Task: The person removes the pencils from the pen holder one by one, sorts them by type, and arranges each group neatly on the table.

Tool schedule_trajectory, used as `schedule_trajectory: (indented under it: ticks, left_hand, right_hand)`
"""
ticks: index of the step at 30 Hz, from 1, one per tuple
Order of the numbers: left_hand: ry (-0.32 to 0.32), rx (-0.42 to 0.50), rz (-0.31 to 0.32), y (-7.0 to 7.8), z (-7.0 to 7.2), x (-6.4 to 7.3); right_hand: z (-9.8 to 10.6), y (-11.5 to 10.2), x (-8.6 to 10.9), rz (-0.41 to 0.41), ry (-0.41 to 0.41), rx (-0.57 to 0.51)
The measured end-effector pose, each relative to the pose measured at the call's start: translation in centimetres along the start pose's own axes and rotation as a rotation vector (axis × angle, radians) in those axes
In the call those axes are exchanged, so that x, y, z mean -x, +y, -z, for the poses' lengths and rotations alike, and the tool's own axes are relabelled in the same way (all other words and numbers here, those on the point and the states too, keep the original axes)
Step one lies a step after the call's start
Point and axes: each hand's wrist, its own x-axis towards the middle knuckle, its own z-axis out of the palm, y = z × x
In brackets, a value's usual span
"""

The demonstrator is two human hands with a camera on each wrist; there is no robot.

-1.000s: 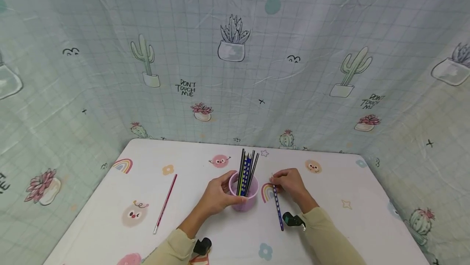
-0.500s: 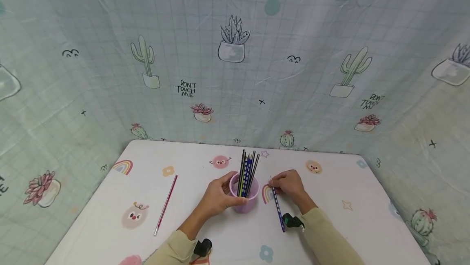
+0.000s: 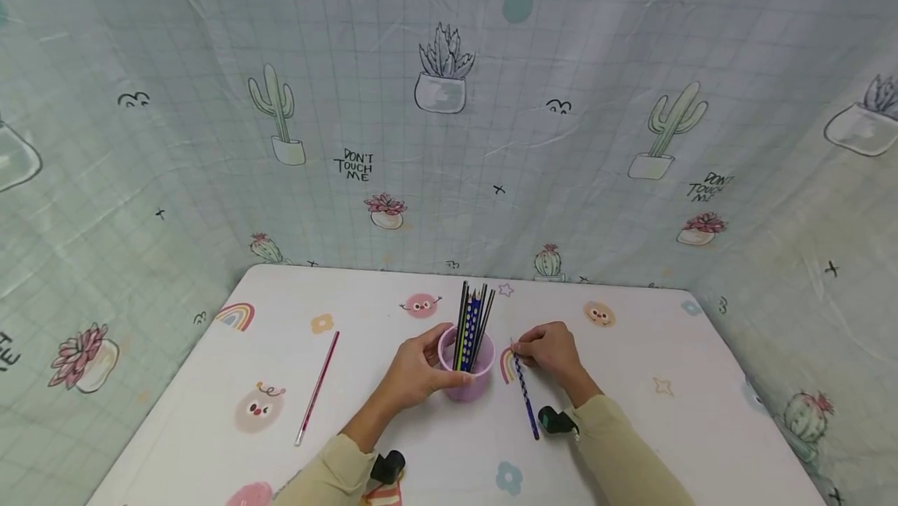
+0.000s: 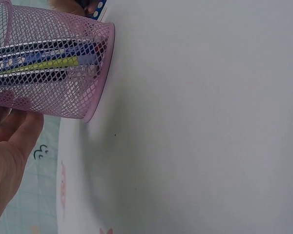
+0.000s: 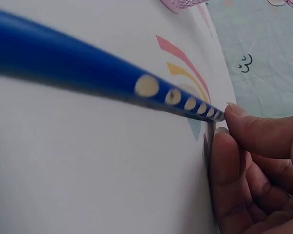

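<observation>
Right hand (image 3: 554,350), pinching the blue pencil (image 3: 526,398) below right of centre, has shifted slightly left; left hand (image 3: 414,369) grips the pink cup (image 3: 470,393), lower centre. Loosened pinch could let the pencil roll.

Pencils (image 3: 469,334) stand in a cup (image 3: 473,392) at the table (image 3: 708,432) before me, my left hand (image 3: 412,372) around the cup's left side. To the right of the cup, my right hand (image 3: 556,355) pinches the far end of a loose pencil (image 3: 526,398) whose other end points back toward me. Another pencil (image 3: 318,388) lies on the table, well to the left of the cup, with a cloth (image 3: 505,116) hanging behind the table's far edge
</observation>
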Motion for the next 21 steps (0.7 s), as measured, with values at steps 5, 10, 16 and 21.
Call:
schedule_trajectory:
  ticks: [5, 10, 16, 21]
  left_hand:
    - [0.005, 0.002, 0.002, -0.2, 0.0, 0.0]
    - [-0.012, 0.018, -0.003, -0.2, -0.4, -0.1]
    - [0.005, 0.005, 0.012, -0.2, -0.3, -0.1]
    - [0.013, -0.022, 0.016, 0.0, 0.0, -0.2]
  right_hand:
    - [0.1, 0.0, 0.3, 0.021, -0.006, -0.021]
    - [0.5, 0.2, 0.7, 0.019, 0.011, -0.016]
    - [0.6, 0.0, 0.9, 0.042, -0.003, -0.028]
    - [0.7, -0.5, 1.1, 0.056, -0.013, -0.018]
